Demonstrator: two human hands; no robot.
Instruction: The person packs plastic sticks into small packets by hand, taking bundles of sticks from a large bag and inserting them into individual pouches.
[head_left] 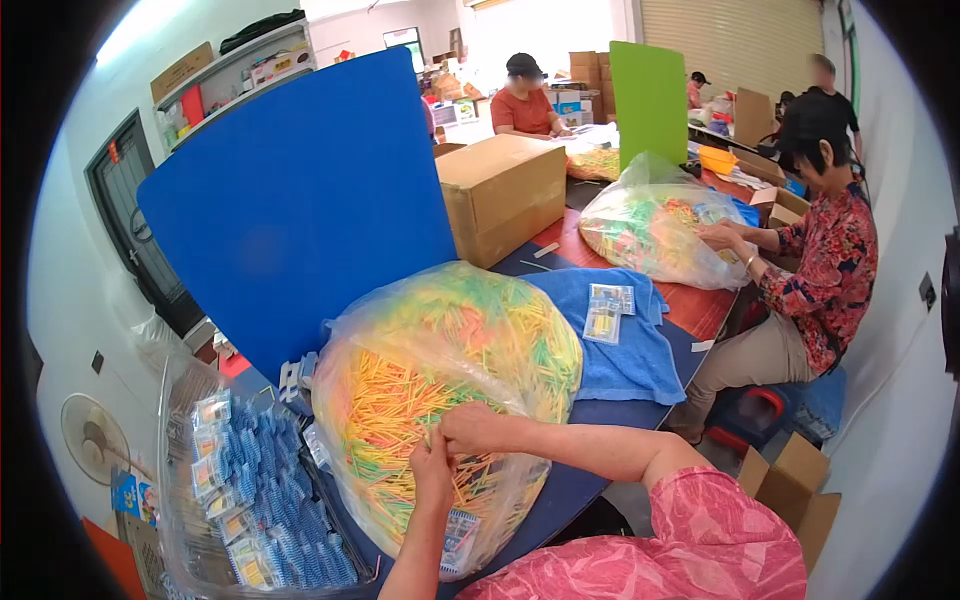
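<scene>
where both hands (455, 440) meet, a clear bag (450, 390) holds coloured sticks (400, 400).

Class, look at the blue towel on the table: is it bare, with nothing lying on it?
No: a few small clear packets lie on the blue towel, right of the big bag of coloured sticks.

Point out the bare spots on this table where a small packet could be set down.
Free: the dark table strip between the blue towel and the near edge, and red tabletop between towel and far bag. Crowded: both hands, left and right, at the big bag of sticks, with the clear bin alongside.
</scene>
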